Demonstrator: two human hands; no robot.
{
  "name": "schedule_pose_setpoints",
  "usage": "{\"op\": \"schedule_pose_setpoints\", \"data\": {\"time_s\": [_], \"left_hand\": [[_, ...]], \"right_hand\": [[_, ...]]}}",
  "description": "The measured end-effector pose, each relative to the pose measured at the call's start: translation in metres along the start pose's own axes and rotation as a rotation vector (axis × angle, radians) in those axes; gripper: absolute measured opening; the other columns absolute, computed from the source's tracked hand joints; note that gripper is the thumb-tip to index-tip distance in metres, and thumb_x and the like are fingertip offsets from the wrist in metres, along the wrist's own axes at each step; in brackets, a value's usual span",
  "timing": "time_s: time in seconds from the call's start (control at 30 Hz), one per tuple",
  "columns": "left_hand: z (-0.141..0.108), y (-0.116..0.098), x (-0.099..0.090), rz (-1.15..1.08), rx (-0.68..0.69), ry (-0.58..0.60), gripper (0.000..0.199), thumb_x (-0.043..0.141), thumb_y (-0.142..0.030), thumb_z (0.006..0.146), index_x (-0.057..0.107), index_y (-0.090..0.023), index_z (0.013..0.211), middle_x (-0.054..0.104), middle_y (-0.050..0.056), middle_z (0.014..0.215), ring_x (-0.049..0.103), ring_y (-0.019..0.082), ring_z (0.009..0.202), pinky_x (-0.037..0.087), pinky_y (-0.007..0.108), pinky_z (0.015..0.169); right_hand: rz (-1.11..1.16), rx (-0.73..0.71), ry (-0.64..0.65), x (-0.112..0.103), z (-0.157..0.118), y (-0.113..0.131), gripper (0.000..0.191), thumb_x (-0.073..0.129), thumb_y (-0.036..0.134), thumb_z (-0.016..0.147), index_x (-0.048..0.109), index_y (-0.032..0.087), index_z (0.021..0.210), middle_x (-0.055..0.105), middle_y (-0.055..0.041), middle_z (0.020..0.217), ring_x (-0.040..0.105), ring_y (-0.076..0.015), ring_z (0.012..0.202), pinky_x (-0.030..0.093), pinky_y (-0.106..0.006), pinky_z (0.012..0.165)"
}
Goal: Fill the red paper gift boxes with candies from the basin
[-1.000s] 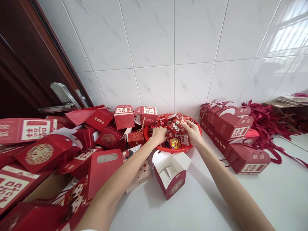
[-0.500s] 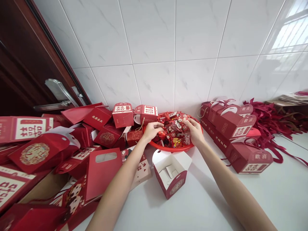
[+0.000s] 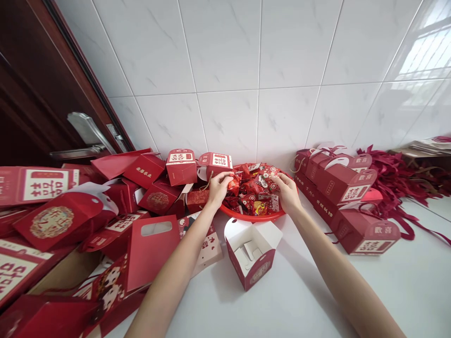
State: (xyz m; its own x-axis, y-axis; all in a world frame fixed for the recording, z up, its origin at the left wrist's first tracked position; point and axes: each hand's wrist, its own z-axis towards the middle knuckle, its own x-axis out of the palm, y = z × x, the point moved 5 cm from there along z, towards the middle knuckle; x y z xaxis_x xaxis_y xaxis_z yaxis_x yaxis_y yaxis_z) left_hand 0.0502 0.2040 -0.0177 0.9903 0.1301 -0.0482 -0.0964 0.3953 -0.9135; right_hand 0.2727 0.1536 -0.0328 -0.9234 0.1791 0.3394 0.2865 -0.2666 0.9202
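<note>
Left hand: thumb and fingers pinched on a red packet, over the left side of the basin.
Right hand: fingers bent at the basin's right side, touching the heap; whether they grip anything, I cannot tell.
Heap: wrapped packets in the basin, between the two hands.
Open box: on the table, just this side of the basin, below both hands.
Left boxes: piled beside the left forearm.
Right boxes: stacked right of the basin.
Ribbons: bunched beyond the right boxes.
</note>
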Motion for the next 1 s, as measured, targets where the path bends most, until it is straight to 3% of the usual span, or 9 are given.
{"op": "schedule_pose_setpoints", "data": {"time_s": [0.1,0.23,0.4,0.53,0.63,0.73,0.87,1.0], "left_hand": [[0.002,-0.014,0.006,0.138,0.118,-0.054,0.019,0.061,-0.023,0.076,0.076,-0.018,0.086,0.078,0.005,0.090,0.070,0.021,0.088,0.054,0.030,0.084],[0.012,-0.030,0.026,0.390,0.216,-0.035,0.022,0.060,-0.013,0.081,0.077,-0.018,0.094,0.078,0.008,0.098,0.071,0.023,0.089,0.055,0.035,0.089],[0.020,-0.027,0.046,0.461,0.194,0.226,0.029,0.064,-0.010,0.080,0.076,-0.016,0.106,0.074,0.012,0.115,0.073,0.023,0.090,0.057,0.035,0.090],[0.017,-0.026,0.032,0.497,0.194,0.326,0.032,0.058,-0.006,0.078,0.078,-0.019,0.100,0.078,0.006,0.105,0.074,0.022,0.092,0.057,0.035,0.091],[0.008,-0.025,0.024,0.680,0.164,0.532,0.028,0.060,-0.008,0.074,0.081,-0.022,0.087,0.080,0.004,0.091,0.074,0.025,0.089,0.056,0.033,0.089],[-0.007,-0.022,0.025,0.906,0.130,0.721,0.027,0.064,-0.011,0.069,0.081,-0.024,0.086,0.080,0.005,0.093,0.074,0.028,0.092,0.055,0.032,0.084],[-0.020,-0.016,0.037,1.237,0.084,0.808,0.033,0.071,-0.018,0.065,0.080,-0.024,0.096,0.077,0.012,0.106,0.070,0.034,0.099,0.053,0.037,0.081],[-0.024,-0.014,0.050,1.405,0.110,0.828,0.043,0.075,-0.025,0.066,0.075,-0.023,0.109,0.072,0.015,0.118,0.059,0.039,0.118,0.047,0.046,0.095]], "right_hand": [[0.023,-0.039,-0.007,0.000,0.000,0.002,0.034,0.082,0.050,0.061,0.069,0.023,0.078,0.071,-0.0006,0.080,0.063,-0.0202,0.073,0.051,-0.028,0.059],[0.071,-0.061,-0.022,-0.002,0.002,0.001,0.030,0.081,0.047,0.062,0.068,0.024,0.076,0.071,0.0005,0.078,0.063,-0.0195,0.071,0.050,-0.029,0.059],[0.082,-0.056,-0.040,-0.004,0.004,0.000,0.029,0.081,0.044,0.062,0.071,0.024,0.080,0.073,0.0003,0.082,0.064,-0.0197,0.074,0.049,-0.029,0.061],[0.094,-0.059,-0.078,-0.005,0.003,0.002,0.028,0.080,0.044,0.061,0.067,0.023,0.075,0.070,0.0020,0.075,0.061,-0.0174,0.069,0.047,-0.027,0.060],[0.119,-0.060,-0.086,-0.004,0.003,0.003,0.029,0.081,0.044,0.060,0.066,0.023,0.074,0.069,0.0019,0.075,0.060,-0.0172,0.069,0.047,-0.027,0.059],[0.128,-0.059,-0.082,-0.003,0.002,0.004,0.028,0.081,0.042,0.059,0.065,0.022,0.072,0.068,0.0021,0.073,0.059,-0.0165,0.068,0.047,-0.027,0.059],[0.101,-0.063,-0.080,-0.003,0.001,0.005,0.027,0.080,0.042,0.060,0.065,0.023,0.070,0.066,0.0025,0.072,0.058,-0.0163,0.068,0.046,-0.027,0.058],[0.090,-0.062,-0.065,-0.004,0.001,0.003,0.026,0.080,0.042,0.062,0.066,0.023,0.074,0.069,0.0019,0.077,0.060,-0.0171,0.072,0.047,-0.027,0.060]]}}
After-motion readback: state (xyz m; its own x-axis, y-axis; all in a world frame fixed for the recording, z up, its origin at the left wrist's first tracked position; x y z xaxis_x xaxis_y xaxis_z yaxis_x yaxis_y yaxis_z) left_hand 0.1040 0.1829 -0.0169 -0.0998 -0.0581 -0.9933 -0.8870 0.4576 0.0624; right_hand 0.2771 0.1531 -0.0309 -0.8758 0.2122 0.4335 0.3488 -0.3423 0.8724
